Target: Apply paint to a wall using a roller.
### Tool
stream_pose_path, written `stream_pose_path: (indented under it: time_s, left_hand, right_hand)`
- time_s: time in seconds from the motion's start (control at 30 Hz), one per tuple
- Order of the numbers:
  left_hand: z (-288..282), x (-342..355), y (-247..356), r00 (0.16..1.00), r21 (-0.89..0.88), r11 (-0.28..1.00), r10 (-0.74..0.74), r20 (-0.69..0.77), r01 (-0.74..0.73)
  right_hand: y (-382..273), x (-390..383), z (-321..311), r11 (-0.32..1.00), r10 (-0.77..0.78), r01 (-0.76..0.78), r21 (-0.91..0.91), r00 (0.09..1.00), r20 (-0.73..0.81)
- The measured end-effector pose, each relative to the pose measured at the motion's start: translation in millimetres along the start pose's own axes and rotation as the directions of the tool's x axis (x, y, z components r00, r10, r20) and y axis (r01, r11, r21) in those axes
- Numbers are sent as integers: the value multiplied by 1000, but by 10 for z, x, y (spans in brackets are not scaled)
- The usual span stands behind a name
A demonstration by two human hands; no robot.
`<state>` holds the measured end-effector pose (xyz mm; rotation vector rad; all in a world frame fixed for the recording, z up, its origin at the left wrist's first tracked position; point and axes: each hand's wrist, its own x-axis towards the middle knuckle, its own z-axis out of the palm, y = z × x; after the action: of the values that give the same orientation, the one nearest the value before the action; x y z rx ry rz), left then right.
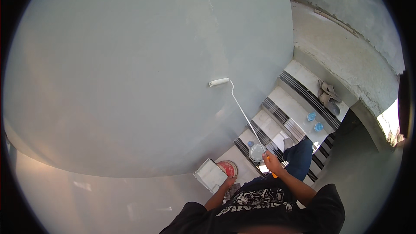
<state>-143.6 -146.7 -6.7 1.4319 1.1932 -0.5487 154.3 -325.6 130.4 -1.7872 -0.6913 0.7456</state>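
My right hand [272, 164] is closed around the orange handle of a paint roller [245, 115]. Its long, thin wire frame stretches up and left to a white roller sleeve [219, 82], which lies against the pale grey-green wall [143, 78]. Low in the view, my left hand [229, 181] grips the near right edge of a white paint tray [209, 174]. Part of a red bucket [228, 167] shows beside the tray, close to that hand. The fingers of the left hand are small and partly hidden.
Stairs with white treads and black stripes [290, 84] climb to the right. On them are a round pale lid or pail [257, 152], two small blue cups [319, 126] and brown-grey sandals [329, 97]. A rough concrete ledge [342, 56] runs along the upper right.
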Motion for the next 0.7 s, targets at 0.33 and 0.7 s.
stream_pose_path:
  time_s: [0.33, 0.7]
  left_hand:
    - [257, 264, -204, 993, -51, 992, 115, 2, -114]
    - [77, 4, -81, 994, -204, 976, 59, -94, -77]
  right_hand:
    - [-1306, -388, -597, 726, 282, -483, 489, 858, 428]
    - [-1144, -468, -357, 710, 345, -519, 476, 846, 406]
